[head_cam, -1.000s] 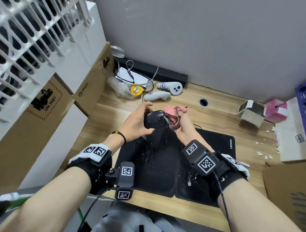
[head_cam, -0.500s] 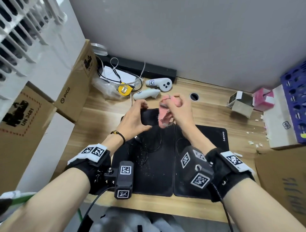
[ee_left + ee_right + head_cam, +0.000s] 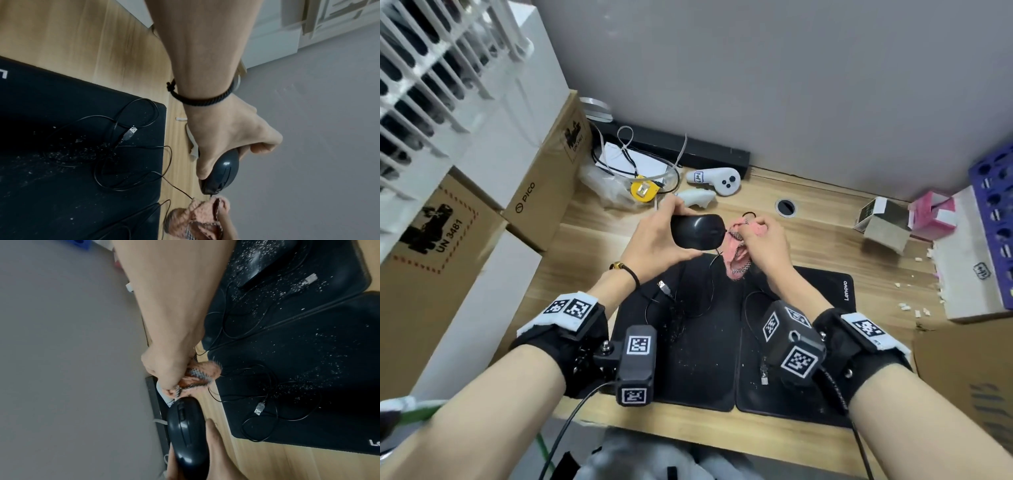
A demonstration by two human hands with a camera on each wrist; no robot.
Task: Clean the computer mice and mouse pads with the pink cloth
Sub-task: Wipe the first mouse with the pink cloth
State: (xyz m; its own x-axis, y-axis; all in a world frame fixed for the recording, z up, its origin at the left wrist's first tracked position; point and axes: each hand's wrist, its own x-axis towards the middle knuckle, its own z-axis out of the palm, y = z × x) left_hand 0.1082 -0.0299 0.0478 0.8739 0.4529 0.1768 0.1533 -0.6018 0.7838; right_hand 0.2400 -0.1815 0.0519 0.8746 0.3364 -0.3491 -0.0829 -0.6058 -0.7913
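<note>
Left hand [image 3: 654, 240] grasps a glossy black wired computer mouse [image 3: 697, 231], lifted clear of the desk, thumb under one side and fingers over the far side, likely so the top shell faces the other hand for wiping. Right hand [image 3: 765, 240] is clenched around a bunched pink knitted cloth [image 3: 738, 255] with a dark-and-white edge, held right at the mouse's cable end, touching or just beside it; can't tell which. The mouse's thin black cable [image 3: 133, 164] trails down in loops onto the left black fabric mouse pad [image 3: 698, 359], USB plug [image 3: 664, 287] lying loose there. A second black pad with Lenovo lettering [image 3: 835, 308] sits just beside it. A second black mouse [image 3: 265, 261] rests on a pad, seen from the right wrist. Both pads are speckled with white crumbs, so they look not yet cleaned. All sit on a light wooden desk [image 3: 592, 253].
</note>
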